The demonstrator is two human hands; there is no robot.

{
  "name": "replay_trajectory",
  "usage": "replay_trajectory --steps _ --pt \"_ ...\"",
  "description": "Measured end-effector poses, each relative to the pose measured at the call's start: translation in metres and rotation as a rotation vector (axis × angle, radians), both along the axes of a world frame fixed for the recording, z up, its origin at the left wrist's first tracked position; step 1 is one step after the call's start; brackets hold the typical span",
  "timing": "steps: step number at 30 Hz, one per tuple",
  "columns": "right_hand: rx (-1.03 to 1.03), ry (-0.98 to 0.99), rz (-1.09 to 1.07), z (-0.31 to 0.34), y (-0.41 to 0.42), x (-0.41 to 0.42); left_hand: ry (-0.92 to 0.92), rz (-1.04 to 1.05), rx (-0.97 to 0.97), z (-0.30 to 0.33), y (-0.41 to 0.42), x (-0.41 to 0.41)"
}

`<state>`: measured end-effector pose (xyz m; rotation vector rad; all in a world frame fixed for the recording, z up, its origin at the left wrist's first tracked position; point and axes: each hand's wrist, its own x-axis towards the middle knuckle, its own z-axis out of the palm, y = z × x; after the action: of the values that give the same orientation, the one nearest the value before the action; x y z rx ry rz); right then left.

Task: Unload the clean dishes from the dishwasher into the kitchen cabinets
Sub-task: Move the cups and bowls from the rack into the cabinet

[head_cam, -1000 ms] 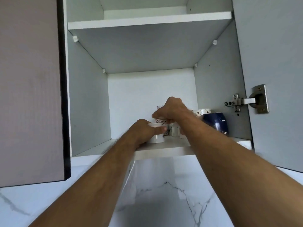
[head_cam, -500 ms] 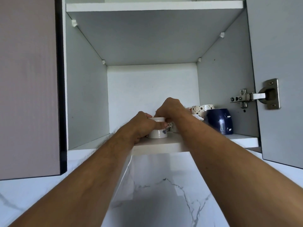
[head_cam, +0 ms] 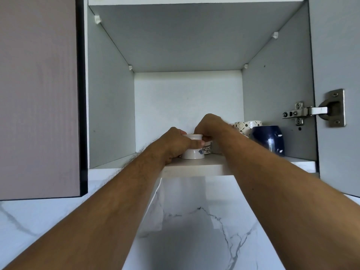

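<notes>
1. White cup (head_cam: 193,148) standing on cabinet shelf (head_cam: 194,168), near front edge, easy to reach.
2. Left hand (head_cam: 175,145) clamped round it, steadying.
3. Right hand (head_cam: 209,125) curled over patterned cup (head_cam: 206,148) behind; grip unclear.

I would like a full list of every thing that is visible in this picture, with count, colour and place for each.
white cup: 1, white with a small blue mark, upside down near the shelf front, in the left grip
patterned cup: 1, white with dark pattern, just right of the white cup, mostly hidden
blue mug: 1, dark blue, right end of the shelf
spotted cups: at least 2, white with dark spots, behind the blue mug
cabinet shelf: 1, white, lower shelf
cabinet door: 1, grey, open at right
hinge: 1, metal, on the right wall
marble wall: white, grey veins, below
left hand: holds the white cup
right hand: fingers curled at the cups
</notes>
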<state>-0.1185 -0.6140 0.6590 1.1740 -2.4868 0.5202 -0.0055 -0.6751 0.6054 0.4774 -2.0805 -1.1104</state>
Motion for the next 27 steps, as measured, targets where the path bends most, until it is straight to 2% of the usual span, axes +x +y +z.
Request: replay_trajectory --steps 7,14,19,23,27 --pt "-0.027 -0.015 0.002 -0.003 -0.002 -0.002 -0.045 0.024 -0.027 0.001 0.0 -0.001" --pt "-0.206 -0.191 0.072 -0.005 -0.004 -0.002 -0.05 0.062 -0.061 0.003 0.008 0.0" --pt "-0.275 -0.105 0.066 -0.005 -0.006 -0.006 -0.058 0.059 -0.064 0.002 0.009 0.004" --pt "-0.472 -0.086 0.131 -0.006 -0.009 -0.012 -0.082 0.07 -0.081 0.001 0.004 0.003" --pt "-0.602 0.102 0.117 -0.005 0.003 -0.01 -0.115 0.128 -0.129 0.0 0.002 0.002"
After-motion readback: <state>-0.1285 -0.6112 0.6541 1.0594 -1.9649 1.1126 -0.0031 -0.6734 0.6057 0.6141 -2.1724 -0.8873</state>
